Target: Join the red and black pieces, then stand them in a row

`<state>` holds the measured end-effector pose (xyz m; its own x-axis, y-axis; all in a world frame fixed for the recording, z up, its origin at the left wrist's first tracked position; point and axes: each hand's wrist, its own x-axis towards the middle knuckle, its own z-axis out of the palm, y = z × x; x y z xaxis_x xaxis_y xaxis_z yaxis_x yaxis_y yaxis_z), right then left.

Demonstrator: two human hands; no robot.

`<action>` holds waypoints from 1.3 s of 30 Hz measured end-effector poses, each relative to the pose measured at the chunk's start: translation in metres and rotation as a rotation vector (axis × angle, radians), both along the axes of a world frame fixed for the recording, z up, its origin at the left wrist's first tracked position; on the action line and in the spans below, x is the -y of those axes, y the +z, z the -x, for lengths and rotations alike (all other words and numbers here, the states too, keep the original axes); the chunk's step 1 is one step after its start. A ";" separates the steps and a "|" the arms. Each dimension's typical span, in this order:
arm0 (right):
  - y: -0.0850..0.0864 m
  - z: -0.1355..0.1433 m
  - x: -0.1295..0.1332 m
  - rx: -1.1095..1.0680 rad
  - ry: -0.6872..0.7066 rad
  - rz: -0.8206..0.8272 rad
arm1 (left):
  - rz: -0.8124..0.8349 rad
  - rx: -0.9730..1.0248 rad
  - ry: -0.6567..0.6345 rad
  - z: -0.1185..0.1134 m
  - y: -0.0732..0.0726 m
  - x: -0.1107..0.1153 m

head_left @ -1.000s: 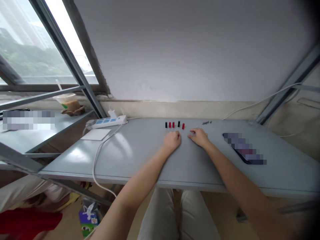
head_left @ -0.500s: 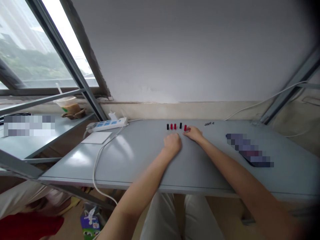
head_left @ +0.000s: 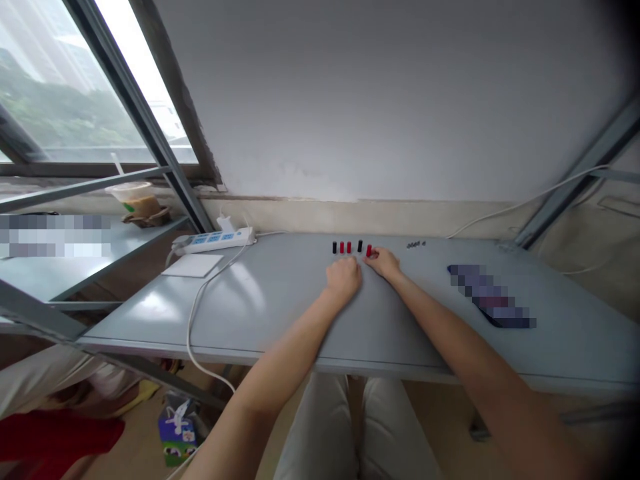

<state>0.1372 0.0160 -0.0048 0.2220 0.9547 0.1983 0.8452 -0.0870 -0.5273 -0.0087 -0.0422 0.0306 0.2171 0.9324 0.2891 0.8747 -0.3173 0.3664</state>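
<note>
My right hand (head_left: 384, 263) pinches a small red cylinder (head_left: 369, 251) between thumb and finger at the right end of a row. The cylinder leans a little. My left hand (head_left: 344, 279) is closed like a fist on the desk, just in front of the row; its curled fingers hide whatever may be inside. Beyond it stand a black cylinder (head_left: 335, 247), a red cylinder (head_left: 342, 247) and another red one (head_left: 349, 247), all upright. A second black cylinder (head_left: 360, 246) stands between these and the pinched one.
Several small dark pieces (head_left: 415, 245) lie to the right on the grey desk (head_left: 400, 340). A pixelated dark flat object (head_left: 493, 297) is further right. At left are a power strip (head_left: 215, 241), a white flat piece (head_left: 193, 265) and a white cable (head_left: 189, 333) hanging over the edge.
The view has shifted slightly, moving the scene a little up in the picture. The pinched red cylinder leans slightly more. Both hands stay nearly where they were.
</note>
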 end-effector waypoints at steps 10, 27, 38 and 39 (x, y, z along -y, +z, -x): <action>0.014 -0.004 0.042 0.443 0.280 -0.166 | -0.141 0.071 -0.215 -0.001 -0.003 -0.003; 0.023 -0.008 0.073 0.619 0.268 -0.283 | -0.138 0.138 -0.282 -0.002 -0.011 -0.009; 0.014 -0.024 0.064 0.320 0.283 -0.293 | -0.089 0.235 -0.217 -0.001 -0.015 -0.016; 0.012 -0.024 0.061 0.249 0.337 -0.308 | -0.089 0.224 -0.251 -0.001 -0.016 -0.015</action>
<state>0.1615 -0.0455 0.0075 -0.1771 0.8541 0.4890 0.9028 0.3388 -0.2647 -0.0072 -0.0268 0.0148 0.3586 0.8268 0.4334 0.6659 -0.5519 0.5019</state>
